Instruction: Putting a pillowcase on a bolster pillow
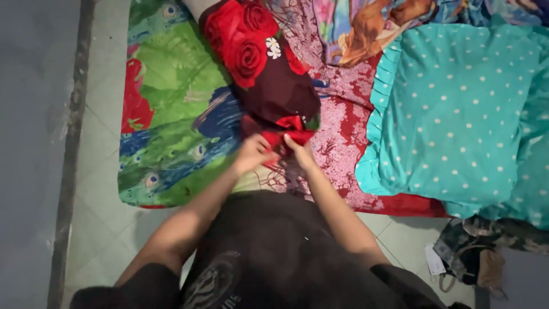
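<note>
Head view, read from left to right. A grey wall [34, 143] and a strip of tiled floor [103, 189] are seen at the left edge. Beside them a mattress [171, 131] is laid directly on the floor, covered in a green, feather-patterned sheet. Across it a bolster [257, 63], dark with large red roses, lies lengthwise, its near end turned toward the person so that both hands can reach it without leaning.

That near end is gathered into a bunch of red cloth. It is pinched by the left hand [251, 153], whose fingers are curled closed on the fabric, and by the right hand [298, 150], likewise closed on the same bunch. The two hands meet almost knuckle to knuckle, a grip that appears suited to keeping the cover's mouth drawn together.

Under the bolster's right side a red-and-pink sheet [343, 114] is spread. Farther right a teal dotted pillow [457, 114] rests flat, clear of the hands, and a printed cloth [372, 28] lies above it. A heap of dark items [474, 257] sits on the floor at lower right; their kind cannot be told.
</note>
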